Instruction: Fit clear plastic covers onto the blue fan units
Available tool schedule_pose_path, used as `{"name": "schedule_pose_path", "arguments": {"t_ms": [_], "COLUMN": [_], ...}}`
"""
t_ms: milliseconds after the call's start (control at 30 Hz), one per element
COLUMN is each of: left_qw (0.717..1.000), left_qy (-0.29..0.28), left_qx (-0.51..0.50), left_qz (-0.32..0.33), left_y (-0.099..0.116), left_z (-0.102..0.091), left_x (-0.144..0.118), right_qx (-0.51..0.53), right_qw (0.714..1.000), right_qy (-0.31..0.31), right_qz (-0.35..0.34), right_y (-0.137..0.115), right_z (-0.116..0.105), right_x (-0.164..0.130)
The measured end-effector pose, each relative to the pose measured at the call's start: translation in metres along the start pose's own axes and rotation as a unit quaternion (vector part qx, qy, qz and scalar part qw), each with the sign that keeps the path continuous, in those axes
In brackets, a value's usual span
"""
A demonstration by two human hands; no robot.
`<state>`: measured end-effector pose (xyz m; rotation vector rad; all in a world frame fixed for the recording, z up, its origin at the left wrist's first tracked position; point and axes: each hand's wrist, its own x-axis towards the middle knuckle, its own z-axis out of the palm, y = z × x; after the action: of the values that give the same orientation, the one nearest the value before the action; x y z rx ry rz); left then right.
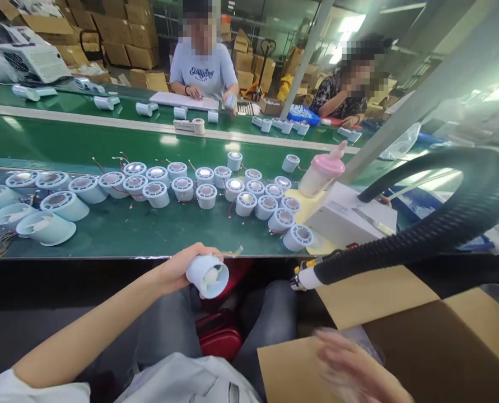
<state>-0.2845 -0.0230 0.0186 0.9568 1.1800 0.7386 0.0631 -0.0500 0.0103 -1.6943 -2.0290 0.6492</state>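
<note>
My left hand (184, 266) is wrapped around a light-blue cylindrical fan housing (207, 276) just off the near bench edge. Its open end faces me and shows small white blades inside; a thin wire lead sticks out behind it. My right hand (354, 364) is smeared by motion over the open cardboard box (400, 341) at lower right, so its fingers cannot be read. Something clear, like plastic, shows beside that hand. Many similar housings (157, 193) with red wires stand on the green bench, and larger ones (47, 226) are grouped at the left.
A black corrugated hose (400, 240) with a metal-tipped tool (303, 278) hangs between the bench and the box. A white box (350, 212) and a pink-lidded bottle (322, 170) stand at the bench's right. Two people (205, 67) sit across the green conveyor (127, 134).
</note>
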Motion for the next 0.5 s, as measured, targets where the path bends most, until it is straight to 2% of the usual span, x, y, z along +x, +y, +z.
{"name": "schedule_pose_path", "arguments": {"t_ms": [67, 100, 167, 233, 333, 433, 500], "left_qw": [0.996, 0.995, 0.989, 0.977, 0.943, 0.937, 0.943], "left_qy": [-0.06, -0.086, -0.14, -0.163, -0.097, -0.014, 0.018], "left_qx": [-0.056, -0.043, 0.022, 0.135, 0.289, 0.303, 0.273], "left_qz": [-0.022, -0.034, -0.033, 0.025, 0.135, 0.172, 0.187], "left_y": [-0.01, -0.013, -0.012, -0.007, -0.001, -0.007, -0.016], "left_z": [0.01, 0.015, 0.022, 0.026, 0.029, 0.032, 0.033], "left_x": [-0.006, -0.008, -0.014, -0.019, -0.026, -0.025, -0.021], "right_qx": [0.037, 0.034, -0.002, -0.043, -0.011, 0.113, 0.188], "right_qw": [0.985, 0.97, 0.95, 0.951, 0.959, 0.962, 0.957], "right_qy": [-0.063, -0.078, -0.066, -0.051, -0.091, -0.144, -0.148], "right_qz": [-0.155, -0.23, -0.304, -0.3, -0.267, -0.204, -0.161], "right_y": [-0.025, -0.038, -0.062, -0.078, -0.087, -0.088, -0.09], "right_z": [0.022, 0.032, 0.049, 0.06, 0.065, 0.062, 0.058], "right_x": [-0.006, -0.005, 0.005, 0.016, 0.025, 0.024, 0.022]}}
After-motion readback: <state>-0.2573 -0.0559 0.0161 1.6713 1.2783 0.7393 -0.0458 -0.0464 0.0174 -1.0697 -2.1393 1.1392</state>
